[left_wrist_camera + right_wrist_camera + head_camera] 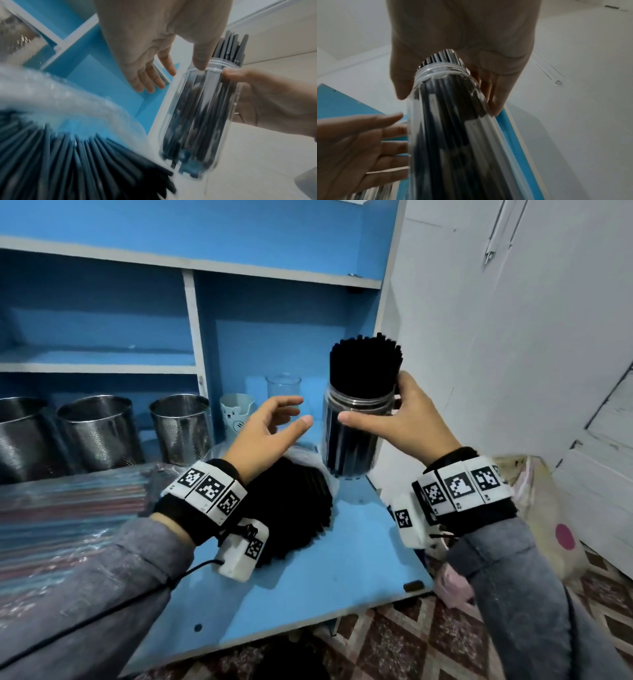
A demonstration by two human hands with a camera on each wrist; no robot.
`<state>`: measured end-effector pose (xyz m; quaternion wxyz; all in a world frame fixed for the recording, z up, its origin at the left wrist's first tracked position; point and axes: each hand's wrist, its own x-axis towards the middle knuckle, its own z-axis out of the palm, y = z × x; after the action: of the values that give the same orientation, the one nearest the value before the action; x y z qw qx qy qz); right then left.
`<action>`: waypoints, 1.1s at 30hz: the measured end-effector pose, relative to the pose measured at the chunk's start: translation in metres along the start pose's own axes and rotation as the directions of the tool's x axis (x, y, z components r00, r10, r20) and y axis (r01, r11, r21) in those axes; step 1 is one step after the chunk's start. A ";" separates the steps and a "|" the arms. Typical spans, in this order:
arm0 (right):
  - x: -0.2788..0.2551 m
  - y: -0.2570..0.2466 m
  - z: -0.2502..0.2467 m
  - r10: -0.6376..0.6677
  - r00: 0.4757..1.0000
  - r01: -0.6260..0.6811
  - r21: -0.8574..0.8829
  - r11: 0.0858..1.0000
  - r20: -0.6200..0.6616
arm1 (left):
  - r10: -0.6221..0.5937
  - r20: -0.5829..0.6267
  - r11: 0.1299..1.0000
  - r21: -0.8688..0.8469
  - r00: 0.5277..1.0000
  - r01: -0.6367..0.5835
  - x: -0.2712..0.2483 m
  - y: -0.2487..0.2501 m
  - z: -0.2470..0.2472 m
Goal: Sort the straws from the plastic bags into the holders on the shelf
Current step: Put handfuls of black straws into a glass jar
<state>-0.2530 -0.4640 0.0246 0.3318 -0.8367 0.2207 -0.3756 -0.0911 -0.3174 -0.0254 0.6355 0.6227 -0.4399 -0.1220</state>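
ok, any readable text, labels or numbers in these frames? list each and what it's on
No readable words, brands or numbers in any view.
Wristbands: black-and-white square marker patterns only; the tiny marks beneath them are too small to read.
Pale cup: a bear face drawing, no lettering.
Clear jar of black straws, gripped by the right hand: no label visible.

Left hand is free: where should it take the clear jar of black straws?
Probably low on the clear jar, from its left side. The right hand already grips the threaded neck, and the smooth wall below faces the open left hand. Avoid the straws sticking out above.
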 end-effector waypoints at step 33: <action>0.207 0.113 0.151 0.434 0.882 -0.454 -0.082 0.887 -0.184 | -0.428 -0.357 0.595 0.580 0.830 0.556 0.089 -0.063 -0.165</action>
<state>-0.0210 -0.6102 -0.0320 0.3384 -0.7495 0.4553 -0.3412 0.1027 -0.2799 -0.0186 0.3498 0.9115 -0.2042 -0.0719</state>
